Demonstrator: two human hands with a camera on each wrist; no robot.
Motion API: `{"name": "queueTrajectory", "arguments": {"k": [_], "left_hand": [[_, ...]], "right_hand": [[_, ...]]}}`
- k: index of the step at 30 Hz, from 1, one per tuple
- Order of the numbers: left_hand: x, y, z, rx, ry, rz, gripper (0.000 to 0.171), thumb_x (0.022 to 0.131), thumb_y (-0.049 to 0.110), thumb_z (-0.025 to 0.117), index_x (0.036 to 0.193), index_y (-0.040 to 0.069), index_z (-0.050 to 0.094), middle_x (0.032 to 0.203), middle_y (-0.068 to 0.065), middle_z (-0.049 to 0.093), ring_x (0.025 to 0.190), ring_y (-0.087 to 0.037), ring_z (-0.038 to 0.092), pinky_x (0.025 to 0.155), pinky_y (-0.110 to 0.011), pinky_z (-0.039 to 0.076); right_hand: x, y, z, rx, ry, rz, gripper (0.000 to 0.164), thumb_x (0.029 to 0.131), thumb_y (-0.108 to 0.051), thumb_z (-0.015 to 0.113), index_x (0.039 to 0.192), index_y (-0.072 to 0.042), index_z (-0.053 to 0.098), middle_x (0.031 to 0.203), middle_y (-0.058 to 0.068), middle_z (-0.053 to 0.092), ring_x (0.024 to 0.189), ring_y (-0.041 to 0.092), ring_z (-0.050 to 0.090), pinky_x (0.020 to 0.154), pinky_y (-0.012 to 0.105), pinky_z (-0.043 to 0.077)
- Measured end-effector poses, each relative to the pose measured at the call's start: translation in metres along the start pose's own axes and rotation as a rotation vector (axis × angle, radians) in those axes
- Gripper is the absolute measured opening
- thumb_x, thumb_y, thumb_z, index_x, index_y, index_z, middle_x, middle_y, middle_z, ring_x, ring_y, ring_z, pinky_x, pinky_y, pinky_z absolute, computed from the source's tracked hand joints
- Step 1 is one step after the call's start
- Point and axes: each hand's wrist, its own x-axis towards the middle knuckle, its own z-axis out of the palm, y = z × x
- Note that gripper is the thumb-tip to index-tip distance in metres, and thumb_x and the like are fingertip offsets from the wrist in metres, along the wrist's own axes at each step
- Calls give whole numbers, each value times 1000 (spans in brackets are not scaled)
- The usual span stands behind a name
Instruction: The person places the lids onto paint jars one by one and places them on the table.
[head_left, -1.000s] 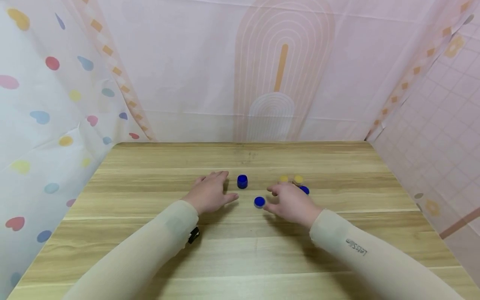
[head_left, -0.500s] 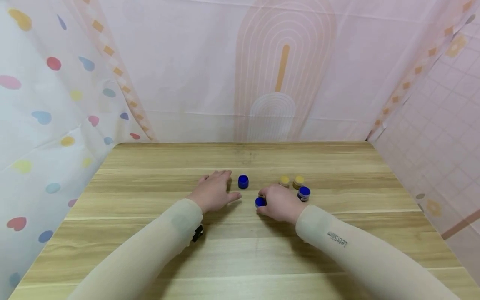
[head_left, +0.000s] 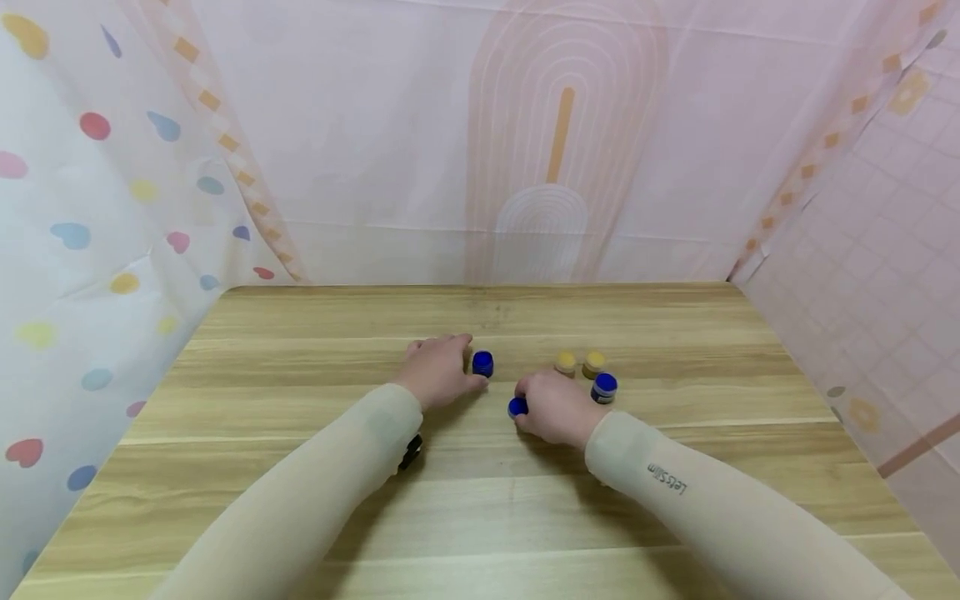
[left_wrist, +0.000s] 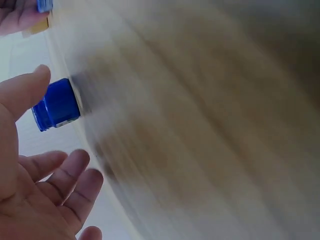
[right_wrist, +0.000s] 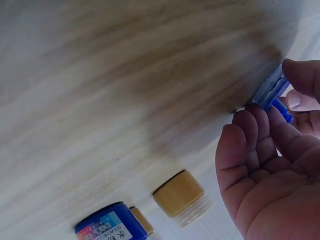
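Observation:
In the head view my left hand [head_left: 438, 371] reaches around the left side of a blue paint jar [head_left: 483, 364], fingers and thumb spread. The left wrist view shows the thumb overlapping this uncapped jar [left_wrist: 62, 104], with the fingers apart from it; whether the thumb touches it I cannot tell. My right hand [head_left: 558, 407] pinches a flat, clear, blue-stained lid [head_left: 517, 407] between thumb and fingers, low at the tabletop. Its rim [right_wrist: 272, 85] shows between thumb and fingertips in the right wrist view; the rest is hidden by the hand.
Behind the right hand stand two yellow paint jars [head_left: 566, 363] and a second blue jar [head_left: 604, 387], which bears a printed label [right_wrist: 107, 230]. All stand on a wooden tabletop [head_left: 480, 517]. Patterned cloth [head_left: 375, 167] hangs along the back and both sides.
My right hand has moved left and closed its thumb and fingers on the lid. My left hand has shifted right, closer to the blue jar.

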Motion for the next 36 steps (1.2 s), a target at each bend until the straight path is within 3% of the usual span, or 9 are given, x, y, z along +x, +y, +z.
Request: {"name": "queueTrajectory", "arguments": {"k": [3,7,19,36], "left_hand": [[8,1,1,-19,-5,-5,77,90,53,79,150,10,54,144,-9,66,130,-30,63,113,-55,32],[14,2,1,-32,-23,2,62,92,49,80,140,14,63,134,-5,72,117,-26,69,105,-51,34],[18,3,-1,-18,-36,-2,43,94,45,78,127,18,69,130,-4,73,115,-25,69,99,-50,37],[15,4,-6,-3,-44,4,38,94,43,77,123,19,70,125,-4,75,113,-25,70,105,-54,35]], "right_hand": [[1,-1,-1,-12,-12,-5,24,96,-25,77,112,-7,74,104,5,73,92,19,66,88,40,59],[3,-3,-2,-9,-30,-1,19,96,-23,77,106,-7,73,97,4,71,85,17,64,83,38,59],[9,-4,-1,5,-25,3,16,96,-22,77,102,-7,73,94,2,70,82,16,63,80,36,58],[6,-7,-4,32,-38,12,14,96,-20,76,101,-7,73,93,2,70,80,16,63,78,35,58]]}}
